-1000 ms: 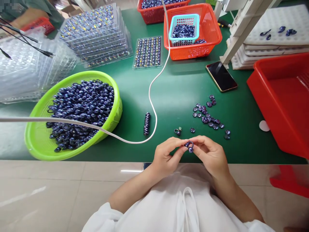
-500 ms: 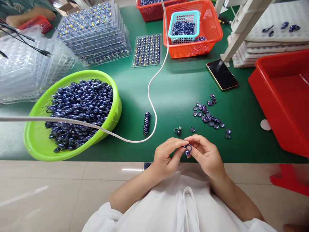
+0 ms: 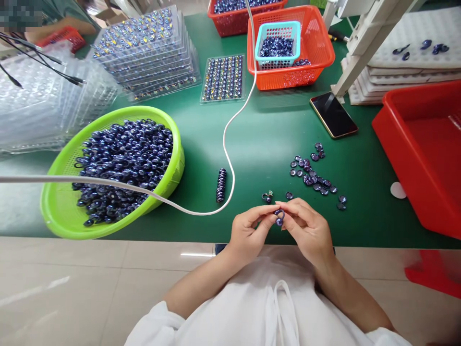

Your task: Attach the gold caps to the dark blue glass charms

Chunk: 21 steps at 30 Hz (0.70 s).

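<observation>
Between my fingertips is a small dark blue, shiny ring (image 3: pixel 280 221) with a round bead at its lower side. My left hand (image 3: pixel 251 231) pinches it from the left, thumb and forefinger closed. From the right, my right hand (image 3: pixel 310 229) also closes finger and thumb on it; the fingertips partly hide it. Just beyond the hands lie a ring with a clear stone (image 3: pixel 267 196) and a single dark disc-like piece (image 3: pixel 289 195). Several similar dark pieces (image 3: pixel 312 179) are scattered farther right. A short row of dark rings (image 3: pixel 221 185) stands left of the hands.
A green basket (image 3: pixel 179 158) heaped with dark rings stands left, crossed by a white cable (image 3: pixel 225 139). Stacked clear trays (image 3: pixel 190 67), an orange basket (image 3: pixel 320 72) and a phone (image 3: pixel 334 115) lie farther back. A red bin (image 3: pixel 406 158) is at right; a person's arm shows top left.
The view has shifted slightly, so the table things sit a little lower and to the right. Both hands keep hold of the ring, which has turned slightly between the fingertips.
</observation>
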Tool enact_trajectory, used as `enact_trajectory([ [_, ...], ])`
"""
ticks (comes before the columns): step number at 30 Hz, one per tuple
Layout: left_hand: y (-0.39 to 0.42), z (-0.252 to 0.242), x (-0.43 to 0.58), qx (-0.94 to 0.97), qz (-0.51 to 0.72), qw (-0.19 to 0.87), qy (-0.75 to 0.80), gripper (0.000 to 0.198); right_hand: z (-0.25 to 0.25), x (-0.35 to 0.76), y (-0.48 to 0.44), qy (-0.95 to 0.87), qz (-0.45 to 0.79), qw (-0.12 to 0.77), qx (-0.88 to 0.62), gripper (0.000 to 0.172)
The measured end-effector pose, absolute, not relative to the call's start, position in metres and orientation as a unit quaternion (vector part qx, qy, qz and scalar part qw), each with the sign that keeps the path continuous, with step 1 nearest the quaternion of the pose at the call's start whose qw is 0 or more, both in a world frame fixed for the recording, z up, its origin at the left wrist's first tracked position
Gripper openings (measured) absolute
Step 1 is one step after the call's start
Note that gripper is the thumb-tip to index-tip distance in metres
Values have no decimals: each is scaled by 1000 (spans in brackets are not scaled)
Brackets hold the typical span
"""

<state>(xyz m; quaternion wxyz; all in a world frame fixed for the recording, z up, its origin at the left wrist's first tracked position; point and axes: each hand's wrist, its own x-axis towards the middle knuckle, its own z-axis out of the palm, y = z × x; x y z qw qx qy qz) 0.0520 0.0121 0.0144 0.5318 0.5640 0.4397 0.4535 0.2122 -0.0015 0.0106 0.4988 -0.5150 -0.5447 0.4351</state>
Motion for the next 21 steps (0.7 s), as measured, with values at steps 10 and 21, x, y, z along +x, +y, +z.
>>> enact_trajectory([
  [10, 19, 25, 48, 697, 395, 409, 437, 14, 9, 237, -1, -746, 172, 425, -484, 34],
  [21, 32, 19, 45, 332, 302, 785, 427, 18, 9, 229, -3, -758, 151, 427, -470, 30],
])
